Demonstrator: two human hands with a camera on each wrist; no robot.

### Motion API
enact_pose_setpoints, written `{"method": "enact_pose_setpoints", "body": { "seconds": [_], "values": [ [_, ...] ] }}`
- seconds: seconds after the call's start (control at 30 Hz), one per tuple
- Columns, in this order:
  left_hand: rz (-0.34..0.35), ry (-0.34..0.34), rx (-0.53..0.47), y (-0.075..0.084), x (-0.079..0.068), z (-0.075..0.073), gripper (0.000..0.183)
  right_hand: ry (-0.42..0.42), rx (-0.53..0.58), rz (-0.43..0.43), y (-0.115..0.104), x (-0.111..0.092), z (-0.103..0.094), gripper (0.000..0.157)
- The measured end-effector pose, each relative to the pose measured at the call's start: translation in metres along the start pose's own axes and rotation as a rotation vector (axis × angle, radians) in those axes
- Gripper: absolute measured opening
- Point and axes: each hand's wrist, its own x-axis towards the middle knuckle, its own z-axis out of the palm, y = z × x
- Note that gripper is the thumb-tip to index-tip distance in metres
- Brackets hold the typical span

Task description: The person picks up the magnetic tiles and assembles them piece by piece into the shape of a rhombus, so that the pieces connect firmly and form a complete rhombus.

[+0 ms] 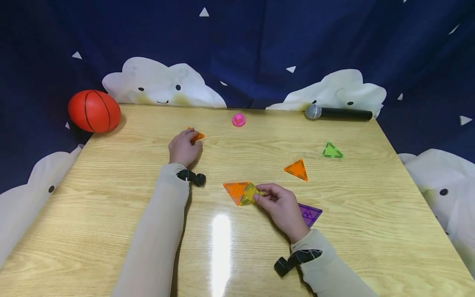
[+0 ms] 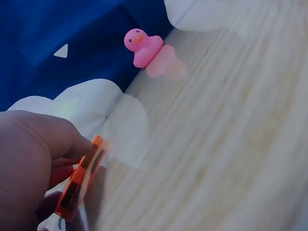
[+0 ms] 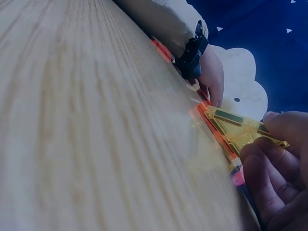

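My right hand pinches a yellow triangular magnetic tile between thumb and fingers. In the right wrist view that yellow tile is tilted up from the wood, one edge right at an orange triangular tile. Farther off on the left, my left hand holds another orange triangular tile, partly covered by the fingers. Seen from the left wrist, this orange tile lies low at the tabletop with fingertips on its edge. A purple triangular tile shows partly behind the right hand.
A third orange tile and a green triangular tile lie to the right. Along the back edge are a pink rubber duck, a black microphone and a red ball. Dark blue cloth hangs behind the wooden table.
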Motion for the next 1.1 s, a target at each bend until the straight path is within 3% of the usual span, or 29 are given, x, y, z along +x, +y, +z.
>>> {"method": "enact_pose_setpoints", "body": {
  "seconds": [0.13, 0.5, 0.73, 1.1],
  "values": [
    [0.008, 0.023, -0.023, -0.002, -0.001, 0.0, 0.045, -0.006, -0.005, -0.001, 0.0, 0.0, 0.0, 0.023],
    [-0.059, 0.039, -0.069, -0.001, -0.008, -0.006, 0.019, -0.016, -0.025, -0.009, -0.001, -0.001, -0.001, 0.024],
    [-0.04, -0.023, -0.041, -0.002, -0.012, -0.006, 0.022, -0.026, -0.028, 0.008, -0.002, -0.001, -0.002, 0.023],
    [0.006, -0.041, -0.041, 0.007, -0.029, -0.004, 0.02, -0.032, -0.037, -0.006, -0.001, -0.001, -0.002, 0.024]
  ]
}}
